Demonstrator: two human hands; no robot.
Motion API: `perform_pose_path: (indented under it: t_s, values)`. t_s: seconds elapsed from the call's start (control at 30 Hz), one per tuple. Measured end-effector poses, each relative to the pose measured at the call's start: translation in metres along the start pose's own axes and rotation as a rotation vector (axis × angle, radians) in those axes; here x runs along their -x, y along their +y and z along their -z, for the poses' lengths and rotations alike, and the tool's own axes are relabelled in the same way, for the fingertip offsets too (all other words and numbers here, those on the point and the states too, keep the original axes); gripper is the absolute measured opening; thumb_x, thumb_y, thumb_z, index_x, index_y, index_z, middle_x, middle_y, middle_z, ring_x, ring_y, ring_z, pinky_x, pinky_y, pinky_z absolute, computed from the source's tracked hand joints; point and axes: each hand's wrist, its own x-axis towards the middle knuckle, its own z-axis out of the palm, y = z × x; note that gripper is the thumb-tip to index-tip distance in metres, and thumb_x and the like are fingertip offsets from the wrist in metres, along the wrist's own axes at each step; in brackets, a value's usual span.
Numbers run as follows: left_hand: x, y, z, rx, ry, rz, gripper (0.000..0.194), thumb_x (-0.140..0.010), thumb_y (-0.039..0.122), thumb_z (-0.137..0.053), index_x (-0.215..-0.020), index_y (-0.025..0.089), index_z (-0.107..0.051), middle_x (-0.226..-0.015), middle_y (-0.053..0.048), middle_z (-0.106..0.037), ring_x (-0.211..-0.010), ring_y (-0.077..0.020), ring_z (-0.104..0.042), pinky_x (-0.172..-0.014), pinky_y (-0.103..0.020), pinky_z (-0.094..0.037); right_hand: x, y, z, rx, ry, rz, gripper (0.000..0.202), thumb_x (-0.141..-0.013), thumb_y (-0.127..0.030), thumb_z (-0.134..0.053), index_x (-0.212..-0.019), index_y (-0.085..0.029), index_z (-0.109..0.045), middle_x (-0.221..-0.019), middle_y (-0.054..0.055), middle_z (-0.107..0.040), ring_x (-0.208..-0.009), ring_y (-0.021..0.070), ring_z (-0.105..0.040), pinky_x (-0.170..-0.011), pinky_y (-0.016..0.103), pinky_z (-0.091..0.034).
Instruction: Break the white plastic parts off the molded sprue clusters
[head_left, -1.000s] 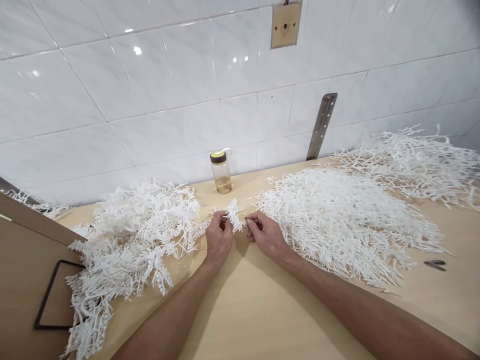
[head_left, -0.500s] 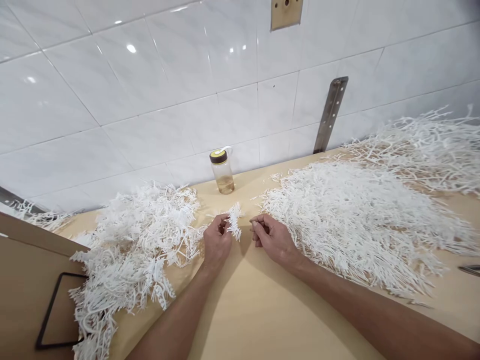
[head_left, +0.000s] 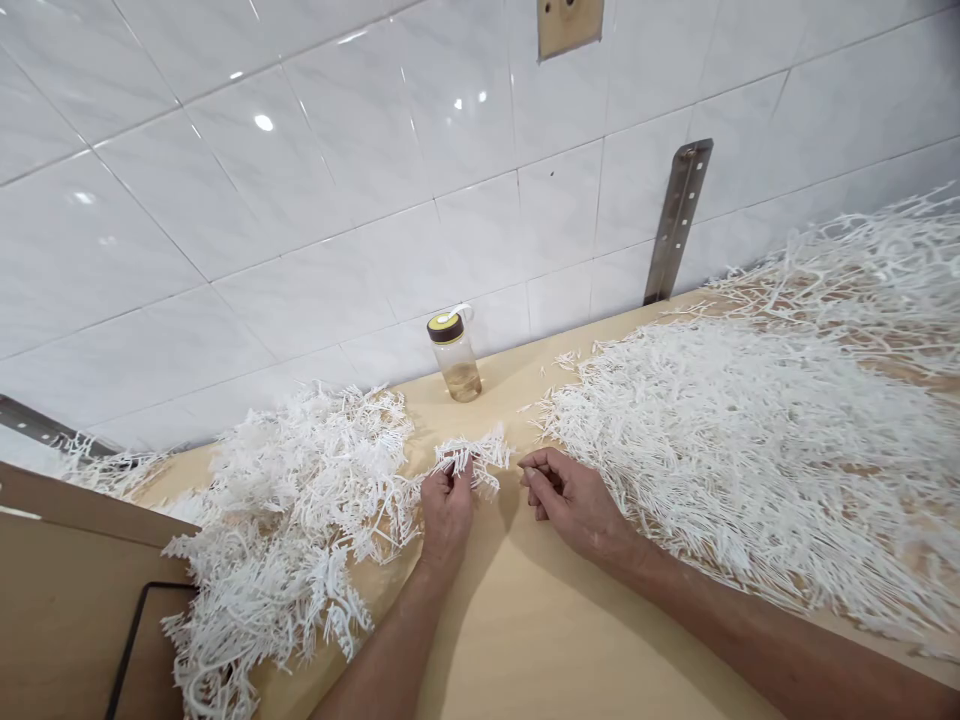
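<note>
My left hand [head_left: 448, 510] pinches a small white branching piece [head_left: 484, 452], whose fringed sprigs stick out above and to the right of the fingers. Just right of it, my right hand [head_left: 566, 495] is closed in a pinch near the piece's right end, with a small gap between; anything in its fingertips is too small to make out. A tangled heap of white branching pieces [head_left: 300, 490] lies left of my left hand. Beyond my right hand spreads a wide pile of thin white strands [head_left: 735, 430].
A bottle with a dark and yellow lid [head_left: 456, 362] stands behind the hands near the tiled wall. Long white branching pieces [head_left: 885, 280] lie at the back right. A metal bracket [head_left: 679, 220] leans there. A brown box or panel [head_left: 75, 590] fills the lower left.
The white piece in my left hand has turned from upright to lying more sideways, with more of it showing. The camera view has shifted slightly, moving hands and bottle rightward and down in the picture.
</note>
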Motion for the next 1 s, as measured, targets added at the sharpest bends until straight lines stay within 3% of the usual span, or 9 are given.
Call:
perform_pose_path:
  t_s: [0.2, 0.37, 0.6, 0.83, 1.0]
  values:
    - [-0.0001, 0.0008, 0.0001, -0.023, 0.019, 0.016, 0.052, -0.077, 0.065, -0.062, -0.059, 0.019, -0.044, -0.047, 0.008, -0.03, -0.044, -0.007, -0.028, -0.041, -0.021, -0.021, 0.0007, -0.0006, -0.0012, 0.021, 0.006, 0.002, 0.026, -0.093, -0.041, -0.05, -0.099, -0.019, -0.063, -0.071, 0.002, -0.065, -0.053, 0.0129, -0.059, -0.052, 0.026, -0.052]
    - [0.0004, 0.0048, -0.0006, -0.021, 0.003, 0.017, 0.051, -0.075, 0.058, -0.067, -0.056, 0.02, -0.039, -0.046, 0.008, -0.027, -0.043, -0.0067, -0.025, -0.041, -0.021, -0.02, 0.0016, -0.001, -0.0006, 0.037, -0.012, -0.005, 0.026, -0.093, -0.042, -0.051, -0.099, -0.019, -0.063, -0.065, 0.0, -0.061, -0.053, 0.0133, -0.058, -0.053, 0.027, -0.052]
    - [-0.002, 0.0032, -0.0031, -0.034, 0.061, -0.011, 0.042, -0.072, 0.048, -0.073, -0.056, 0.019, -0.046, -0.046, 0.008, -0.031, -0.044, -0.0071, -0.027, -0.042, -0.022, -0.024, 0.0019, -0.0037, -0.001, -0.01, -0.015, -0.046, 0.028, -0.093, -0.044, -0.051, -0.1, -0.018, -0.062, -0.065, 0.0, -0.06, -0.054, 0.0131, -0.058, -0.053, 0.027, -0.052]
    - [-0.0021, 0.0045, -0.0007, -0.019, 0.008, 0.07, 0.056, -0.074, 0.058, -0.07, -0.051, 0.02, -0.036, -0.044, 0.008, -0.024, -0.042, -0.0058, -0.022, -0.039, -0.022, -0.018, 0.0032, -0.0036, 0.0003, 0.005, -0.021, -0.063, 0.03, -0.093, -0.046, -0.052, -0.101, -0.019, -0.061, -0.069, 0.002, -0.062, -0.055, 0.0141, -0.058, -0.053, 0.028, -0.051]
    - [-0.0015, 0.0057, -0.0018, 0.045, -0.006, 0.051, 0.049, -0.071, 0.06, -0.071, -0.06, 0.018, -0.051, -0.048, 0.007, -0.035, -0.044, -0.0065, -0.03, -0.041, -0.021, -0.024, 0.003, -0.0054, 0.0008, 0.035, -0.034, -0.037, 0.029, -0.093, -0.046, -0.051, -0.098, -0.02, -0.061, -0.065, 0.001, -0.06, -0.054, 0.0146, -0.057, -0.054, 0.028, -0.051]
